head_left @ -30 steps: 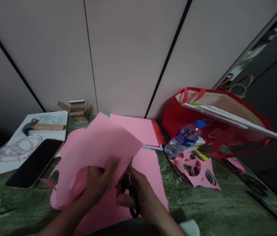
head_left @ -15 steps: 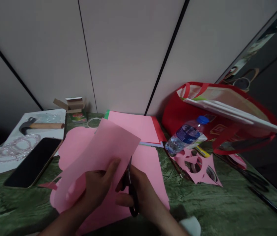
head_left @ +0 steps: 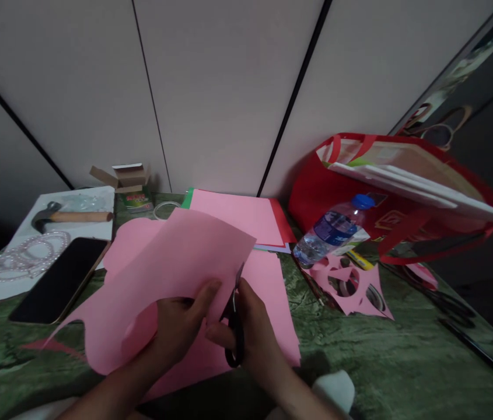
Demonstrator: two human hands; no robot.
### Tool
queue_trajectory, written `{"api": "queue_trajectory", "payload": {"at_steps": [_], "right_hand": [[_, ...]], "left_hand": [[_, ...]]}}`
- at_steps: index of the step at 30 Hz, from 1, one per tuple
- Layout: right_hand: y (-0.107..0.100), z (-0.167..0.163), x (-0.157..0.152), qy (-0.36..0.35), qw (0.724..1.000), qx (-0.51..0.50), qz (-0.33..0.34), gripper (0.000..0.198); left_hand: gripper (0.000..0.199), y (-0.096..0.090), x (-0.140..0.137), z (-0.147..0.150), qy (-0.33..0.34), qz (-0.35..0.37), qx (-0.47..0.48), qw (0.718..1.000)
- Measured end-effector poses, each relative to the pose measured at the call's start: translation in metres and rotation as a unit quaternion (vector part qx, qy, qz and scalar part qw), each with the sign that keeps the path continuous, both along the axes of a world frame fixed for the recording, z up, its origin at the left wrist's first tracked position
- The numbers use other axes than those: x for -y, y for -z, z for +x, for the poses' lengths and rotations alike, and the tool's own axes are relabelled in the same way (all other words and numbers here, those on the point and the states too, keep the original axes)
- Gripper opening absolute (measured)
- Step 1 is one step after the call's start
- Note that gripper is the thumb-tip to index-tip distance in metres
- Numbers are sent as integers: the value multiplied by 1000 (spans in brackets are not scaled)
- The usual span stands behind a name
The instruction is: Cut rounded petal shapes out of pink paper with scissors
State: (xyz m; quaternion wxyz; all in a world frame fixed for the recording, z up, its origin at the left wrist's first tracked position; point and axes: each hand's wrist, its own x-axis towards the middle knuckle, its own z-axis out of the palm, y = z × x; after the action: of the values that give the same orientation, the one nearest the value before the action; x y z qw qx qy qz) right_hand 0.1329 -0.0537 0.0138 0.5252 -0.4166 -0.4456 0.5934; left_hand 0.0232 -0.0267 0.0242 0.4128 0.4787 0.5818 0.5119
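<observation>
My left hand (head_left: 182,324) pinches a large pink sheet of paper (head_left: 176,251), thumb on top, and holds it raised and tilted. The sheet's left side has a curved cut edge and a thin pointed tail. My right hand (head_left: 252,326) grips black-handled scissors (head_left: 236,338), fingers through the loops. Their blades point up and away at the sheet's right edge; how far they are closed is hard to make out. Beneath lie more pink sheets (head_left: 275,303) and a scalloped pink cutout (head_left: 130,236), partly hidden by the raised sheet.
A phone (head_left: 60,280), a hammer (head_left: 75,216) and beaded strands (head_left: 27,256) lie at left by a small open box (head_left: 132,189). A stack of coloured paper (head_left: 233,216) sits behind. At right are a water bottle (head_left: 329,230), pink scraps (head_left: 351,289) and a red bag (head_left: 316,181).
The scissors and my right hand have shifted slightly up along the sheet's right edge. The raised sheet has spread lower and to the left, its tail swinging out. The view has tilted slightly.
</observation>
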Motion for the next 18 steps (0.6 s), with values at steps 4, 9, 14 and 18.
{"api": "queue_trajectory", "payload": {"at_steps": [4, 9, 14, 18], "right_hand": [[-4, 3, 0, -2, 1000, -18, 20, 55], [-5, 3, 3, -2, 1000, -1, 25, 50], [-2, 0, 7, 11, 1000, 13, 9, 44], [-1, -2, 9, 11, 1000, -21, 11, 41]], "left_hand": [[31, 0, 2, 1, 3, -17, -3, 1000], [21, 2, 3, 3, 13, -16, 19, 1000], [17, 8, 7, 3, 15, -20, 49, 999], [18, 10, 9, 3, 4, -17, 59, 998]]}}
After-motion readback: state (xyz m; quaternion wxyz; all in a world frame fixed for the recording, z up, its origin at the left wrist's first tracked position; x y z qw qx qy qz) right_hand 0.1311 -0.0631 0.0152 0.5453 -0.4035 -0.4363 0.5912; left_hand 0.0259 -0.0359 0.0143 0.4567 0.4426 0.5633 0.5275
